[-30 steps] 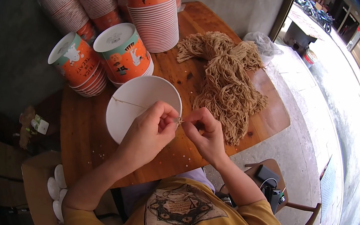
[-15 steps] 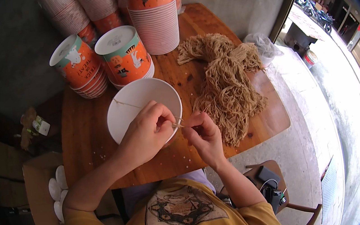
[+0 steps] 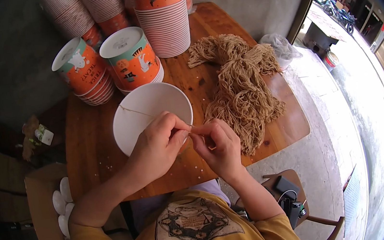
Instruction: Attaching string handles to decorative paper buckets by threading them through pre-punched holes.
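A paper bucket [image 3: 127, 126] with a white inside stands at the table's near middle, its mouth facing up toward me. A thin tan cord [image 3: 136, 111] crosses the mouth from the bucket's left wall to my hands. My left hand [image 3: 156, 141] is closed in a pinch on the cord at the bucket's right rim. Right beside it, my right hand [image 3: 221, 147] pinches the cord too, the fingertips of both hands meeting. Fingers cover the cord's end and that part of the rim. A heap of tan cords [image 3: 246, 88] lies to the right of the bucket.
Orange upside-down buckets [image 3: 127, 68] stand in stacks behind, with a taller stack [image 3: 165, 29] beside them. Small white bits dot the wooden table [image 3: 283, 130]. A cardboard box [image 3: 44, 212] with white discs stands at lower left; a chair [image 3: 289, 180] holds dark devices at lower right.
My right hand has moved slightly left, and its fingertips have come against those of my left hand at the rim. The bucket and the heap stay in place.
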{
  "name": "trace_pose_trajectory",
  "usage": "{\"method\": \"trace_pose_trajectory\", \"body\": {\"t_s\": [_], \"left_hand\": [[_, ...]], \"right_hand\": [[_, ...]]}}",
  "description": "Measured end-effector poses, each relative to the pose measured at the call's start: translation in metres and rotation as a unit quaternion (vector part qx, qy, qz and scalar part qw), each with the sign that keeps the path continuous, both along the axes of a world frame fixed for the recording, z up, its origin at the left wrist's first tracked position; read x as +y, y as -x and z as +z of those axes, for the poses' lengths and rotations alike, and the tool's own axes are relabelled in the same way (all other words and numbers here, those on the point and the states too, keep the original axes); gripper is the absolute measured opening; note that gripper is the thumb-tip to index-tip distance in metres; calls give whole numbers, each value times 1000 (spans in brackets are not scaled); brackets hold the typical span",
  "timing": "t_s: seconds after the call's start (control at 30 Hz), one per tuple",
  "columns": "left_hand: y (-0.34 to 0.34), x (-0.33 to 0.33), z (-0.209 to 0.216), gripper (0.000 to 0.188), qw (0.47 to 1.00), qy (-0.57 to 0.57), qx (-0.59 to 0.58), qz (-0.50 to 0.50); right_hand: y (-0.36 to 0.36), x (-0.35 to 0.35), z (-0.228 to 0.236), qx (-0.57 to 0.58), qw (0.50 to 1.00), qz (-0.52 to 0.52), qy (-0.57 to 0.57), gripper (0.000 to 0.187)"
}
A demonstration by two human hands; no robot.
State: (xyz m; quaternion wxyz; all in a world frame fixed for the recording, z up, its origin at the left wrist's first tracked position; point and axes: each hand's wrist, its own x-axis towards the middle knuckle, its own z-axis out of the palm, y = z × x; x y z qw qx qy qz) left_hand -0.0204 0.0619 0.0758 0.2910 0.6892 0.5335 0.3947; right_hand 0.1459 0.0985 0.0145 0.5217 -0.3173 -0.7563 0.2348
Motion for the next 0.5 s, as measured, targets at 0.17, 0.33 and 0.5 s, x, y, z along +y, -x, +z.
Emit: {"method": "trace_pose_trajectory", "body": {"t_s": [0.17, 0.33, 0.5], "left_hand": [[7, -3, -2, 9, 987, -103, 120, -2], [13, -2, -3, 9, 993, -75, 89, -11], [13, -1, -1, 8, 992, -83, 97, -19]], "right_hand": [[-7, 3, -5, -12, 999, 30, -34, 18], [-4, 1, -5, -40, 998, 44, -34, 23], [-1, -3, -5, -29, 998, 57, -3, 21]]}}
